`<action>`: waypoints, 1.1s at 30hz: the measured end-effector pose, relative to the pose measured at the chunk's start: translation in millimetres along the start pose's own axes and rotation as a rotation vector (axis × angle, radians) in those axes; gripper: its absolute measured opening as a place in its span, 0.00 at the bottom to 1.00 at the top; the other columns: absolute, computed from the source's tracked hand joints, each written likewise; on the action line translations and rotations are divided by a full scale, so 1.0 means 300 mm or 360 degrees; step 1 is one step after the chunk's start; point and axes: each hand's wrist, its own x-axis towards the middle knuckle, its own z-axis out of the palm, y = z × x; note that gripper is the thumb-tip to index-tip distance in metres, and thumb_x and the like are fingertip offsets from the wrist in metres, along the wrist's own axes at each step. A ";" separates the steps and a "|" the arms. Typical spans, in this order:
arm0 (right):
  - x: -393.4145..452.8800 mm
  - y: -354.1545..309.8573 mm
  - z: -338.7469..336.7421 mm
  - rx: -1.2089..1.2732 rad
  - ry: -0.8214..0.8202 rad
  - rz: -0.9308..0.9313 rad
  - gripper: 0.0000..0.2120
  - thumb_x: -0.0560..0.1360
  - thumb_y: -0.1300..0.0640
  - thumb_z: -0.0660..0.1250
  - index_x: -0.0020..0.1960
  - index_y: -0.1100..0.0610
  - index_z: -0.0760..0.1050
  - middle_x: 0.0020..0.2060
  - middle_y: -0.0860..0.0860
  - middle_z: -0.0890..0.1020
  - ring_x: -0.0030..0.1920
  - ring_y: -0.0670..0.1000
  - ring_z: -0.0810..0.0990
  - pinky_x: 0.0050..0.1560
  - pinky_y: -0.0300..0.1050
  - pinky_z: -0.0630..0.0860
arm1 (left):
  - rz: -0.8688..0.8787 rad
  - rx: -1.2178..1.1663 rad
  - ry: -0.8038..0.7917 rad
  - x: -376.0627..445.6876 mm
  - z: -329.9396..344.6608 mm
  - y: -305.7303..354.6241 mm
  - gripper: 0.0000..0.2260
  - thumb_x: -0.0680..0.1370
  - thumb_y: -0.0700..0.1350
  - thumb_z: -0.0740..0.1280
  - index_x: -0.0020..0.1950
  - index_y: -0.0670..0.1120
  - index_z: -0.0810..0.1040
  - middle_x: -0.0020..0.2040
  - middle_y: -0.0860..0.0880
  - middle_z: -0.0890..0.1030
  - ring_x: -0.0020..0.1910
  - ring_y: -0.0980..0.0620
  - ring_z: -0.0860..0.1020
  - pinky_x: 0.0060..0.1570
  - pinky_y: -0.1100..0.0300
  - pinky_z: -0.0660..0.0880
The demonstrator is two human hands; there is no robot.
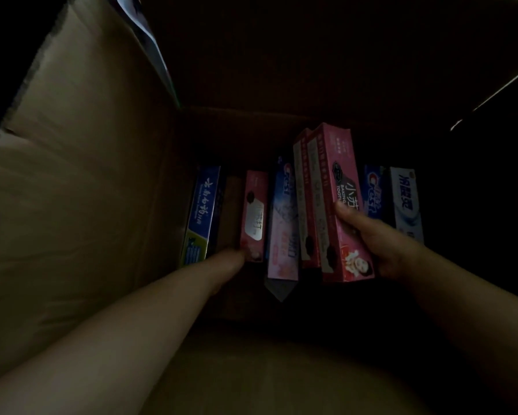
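I look down into a deep, dim cardboard box (81, 175) with several toothpaste cartons lying side by side on its floor. My right hand (383, 244) grips two pink cartons (338, 205) held together, its thumb across the front of the outer one; they are tilted up above the row. My left hand (230, 259) reaches to the near end of a smaller pink carton (254, 214); its fingers are hidden in the dark, so its hold cannot be told. A blue carton (202, 211) lies at the far left.
A pale pink-and-blue Crest carton (283, 232) lies in the middle. Another blue Crest carton (374, 190) and a white-blue carton (406, 202) lie on the right. The box's left wall is lit; its right side and far wall are dark. A flap (251, 378) lies under my arms.
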 end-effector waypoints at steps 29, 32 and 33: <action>-0.201 -0.168 0.179 -0.0034 -0.0047 0.0184 0.21 0.64 0.43 0.65 0.49 0.58 0.76 0.34 0.55 0.84 0.32 0.52 0.84 0.34 0.46 0.83 | -0.0013 -0.0712 -0.0033 -0.411 -0.068 0.143 0.22 0.72 0.35 0.72 0.65 0.39 0.72 0.54 0.42 0.82 0.52 0.47 0.81 0.51 0.57 0.78; -0.341 -0.228 0.268 0.0013 -0.0112 0.0235 0.20 0.66 0.44 0.64 0.50 0.59 0.76 0.35 0.56 0.84 0.32 0.52 0.84 0.33 0.45 0.82 | 0.0048 -0.0941 -0.0005 -0.639 -0.073 0.172 0.23 0.72 0.33 0.71 0.65 0.42 0.70 0.54 0.42 0.81 0.52 0.46 0.81 0.53 0.54 0.77; -0.394 -0.249 0.299 0.0033 -0.0126 0.0243 0.20 0.67 0.45 0.64 0.50 0.59 0.76 0.35 0.56 0.84 0.32 0.53 0.84 0.33 0.45 0.82 | 0.0083 -0.1008 -0.0004 -0.719 -0.074 0.186 0.23 0.72 0.33 0.70 0.65 0.44 0.69 0.53 0.43 0.81 0.52 0.47 0.80 0.56 0.52 0.76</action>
